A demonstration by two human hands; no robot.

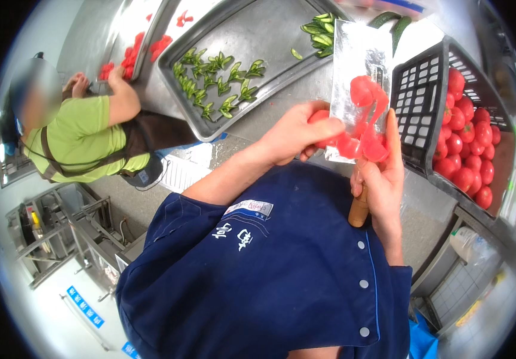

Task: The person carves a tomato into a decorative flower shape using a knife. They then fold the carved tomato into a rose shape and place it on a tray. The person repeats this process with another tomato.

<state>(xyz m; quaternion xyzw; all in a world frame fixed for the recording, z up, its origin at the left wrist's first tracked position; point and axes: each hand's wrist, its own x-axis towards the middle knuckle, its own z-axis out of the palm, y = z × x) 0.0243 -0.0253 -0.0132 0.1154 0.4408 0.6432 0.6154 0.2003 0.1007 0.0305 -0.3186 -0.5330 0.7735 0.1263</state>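
My right hand (381,175) grips the wooden handle (359,208) of a cleaver whose broad, shiny blade (352,49) points away from me. In my left hand (298,128) is a red tomato (318,117), partly hidden by my fingers and thumb. A long, curled strip of tomato peel (365,92) lies across the blade's face. Its lower folds reach from the tomato to my right fingers. Whether the peel is still joined to the tomato I cannot tell.
To the right, a black plastic crate (415,112) holds several tomatoes (468,134). A metal tray (276,89) bears cut green slices (222,85). Cucumbers (399,33) lie beyond the blade. On the left, a co-worker (83,130) handles red pieces at another tray (152,33).
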